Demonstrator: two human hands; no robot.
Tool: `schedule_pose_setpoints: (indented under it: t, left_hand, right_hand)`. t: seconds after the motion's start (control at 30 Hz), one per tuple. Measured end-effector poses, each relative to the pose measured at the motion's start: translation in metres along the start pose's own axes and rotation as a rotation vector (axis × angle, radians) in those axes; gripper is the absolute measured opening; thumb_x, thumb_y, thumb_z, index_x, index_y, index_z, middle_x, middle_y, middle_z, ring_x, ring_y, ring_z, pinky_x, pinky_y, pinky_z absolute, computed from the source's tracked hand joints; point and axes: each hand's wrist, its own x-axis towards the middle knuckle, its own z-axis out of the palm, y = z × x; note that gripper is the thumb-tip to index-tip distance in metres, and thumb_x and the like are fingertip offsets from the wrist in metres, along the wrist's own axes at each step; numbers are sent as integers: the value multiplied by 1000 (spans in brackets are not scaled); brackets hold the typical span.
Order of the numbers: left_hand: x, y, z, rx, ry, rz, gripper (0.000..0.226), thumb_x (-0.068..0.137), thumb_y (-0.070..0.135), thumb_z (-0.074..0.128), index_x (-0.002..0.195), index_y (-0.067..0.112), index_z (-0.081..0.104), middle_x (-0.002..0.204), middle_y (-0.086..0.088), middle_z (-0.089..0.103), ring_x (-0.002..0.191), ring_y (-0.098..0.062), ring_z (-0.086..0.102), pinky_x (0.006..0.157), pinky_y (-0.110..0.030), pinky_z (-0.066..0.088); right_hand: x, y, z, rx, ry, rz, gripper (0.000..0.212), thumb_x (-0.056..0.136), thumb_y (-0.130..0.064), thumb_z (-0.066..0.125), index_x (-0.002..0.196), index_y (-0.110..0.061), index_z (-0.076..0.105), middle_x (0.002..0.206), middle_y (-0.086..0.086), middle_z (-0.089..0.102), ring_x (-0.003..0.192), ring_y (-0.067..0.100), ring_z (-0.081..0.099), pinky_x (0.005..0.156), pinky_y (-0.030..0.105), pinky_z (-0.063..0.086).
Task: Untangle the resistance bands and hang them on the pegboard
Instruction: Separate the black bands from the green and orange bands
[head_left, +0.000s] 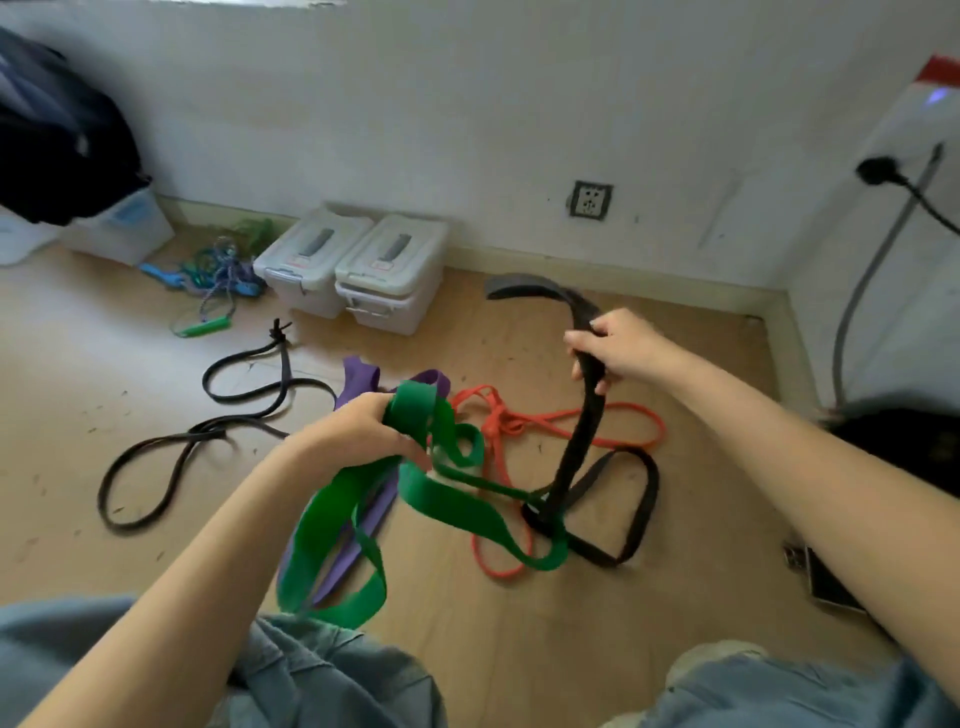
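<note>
My left hand (363, 431) grips a wide green band (452, 504), lifted off the wooden floor; its loops hang down toward my knees. A purple band (358, 379) runs under and behind the green one. My right hand (618, 345) grips a wide black band (582, 441) and holds it up; its lower part loops through the green band near the floor. A thin red band (519, 421) lies knotted on the floor between my hands. A thin dark band (171, 457) lies apart at the left. No pegboard is in view.
Two white lidded plastic boxes (358, 265) stand against the wall. Jump ropes (218, 275) lie tangled beside them. A dark bag (52, 140) sits on a box at the far left. A cable (872, 270) hangs on the right, and a flat device (826, 582) lies on the floor.
</note>
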Motion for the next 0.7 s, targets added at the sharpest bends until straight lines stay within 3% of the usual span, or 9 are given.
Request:
schedule_pose_setpoints:
  t: [0.07, 0.13, 0.2, 0.27, 0.33, 0.4, 0.47, 0.57, 0.7]
  left_hand:
    - [-14, 18, -9, -216, 8, 95, 17, 77, -2, 68, 84, 13, 67, 75, -3, 71, 67, -16, 62, 57, -22, 50]
    - [-28, 36, -14, -470, -23, 167, 11, 83, 0, 62, 91, 7, 65, 72, -5, 72, 60, -13, 65, 51, -23, 53]
    - [-38, 53, -14, -637, -40, 220, 18, 85, 5, 60, 103, 3, 60, 74, -7, 72, 66, -16, 66, 58, -28, 57]
    - [-43, 70, -10, -674, -36, 263, 27, 86, 9, 58, 113, 5, 55, 75, -6, 72, 74, -20, 64, 71, -35, 54]
    - [-46, 85, -8, -638, -7, 289, 26, 87, 10, 59, 113, 7, 55, 70, -2, 70, 70, -18, 62, 69, -34, 52]
    - [-47, 98, -9, -553, 60, 277, 17, 86, 10, 61, 102, 5, 60, 64, -2, 65, 63, -17, 59, 63, -31, 52]
    - [-47, 103, -9, -447, 147, 238, 8, 81, 8, 62, 86, 2, 65, 65, -8, 60, 63, -22, 56, 66, -36, 52]
    - [-38, 90, 1, -358, 192, 156, 7, 81, 3, 59, 75, 2, 62, 71, -18, 59, 63, -26, 54, 69, -40, 51]
    - [2, 44, 35, -297, 165, -72, 14, 84, 3, 58, 94, -6, 59, 69, -11, 67, 61, -21, 62, 65, -29, 54]
  right_hand:
    - [-9, 18, 10, 14, -105, 71, 22, 96, -12, 49, 107, 5, 56, 86, 12, 65, 66, 15, 63, 56, 20, 55]
    - [-20, 32, 16, 38, -176, 114, 27, 94, -5, 49, 118, 7, 53, 103, 19, 62, 87, 24, 63, 79, 31, 54]
    - [-33, 37, 20, 0, -216, 161, 30, 94, -6, 51, 121, 5, 51, 110, 19, 61, 97, 25, 62, 87, 35, 53]
    - [-44, 37, 22, -161, -242, 164, 29, 94, -14, 54, 118, 2, 56, 107, 15, 63, 94, 21, 63, 83, 32, 55]
    - [-52, 30, 22, -278, -236, 95, 26, 93, -19, 54, 114, -4, 60, 106, 11, 65, 93, 19, 64, 78, 29, 56]
    - [-58, 23, 24, -261, -217, 24, 22, 92, -18, 55, 110, -9, 62, 105, 7, 65, 92, 18, 64, 75, 28, 57]
    - [-61, 19, 27, -201, -218, 2, 19, 92, -15, 55, 108, -10, 63, 106, 5, 64, 92, 18, 65, 74, 28, 57]
    - [-61, 34, 32, -196, -237, 62, 20, 92, -13, 53, 110, -10, 62, 106, 4, 62, 93, 20, 65, 72, 28, 58]
    - [-54, 89, 51, -233, -271, 272, 20, 92, -9, 50, 107, -4, 61, 95, 11, 62, 83, 21, 62, 66, 25, 54]
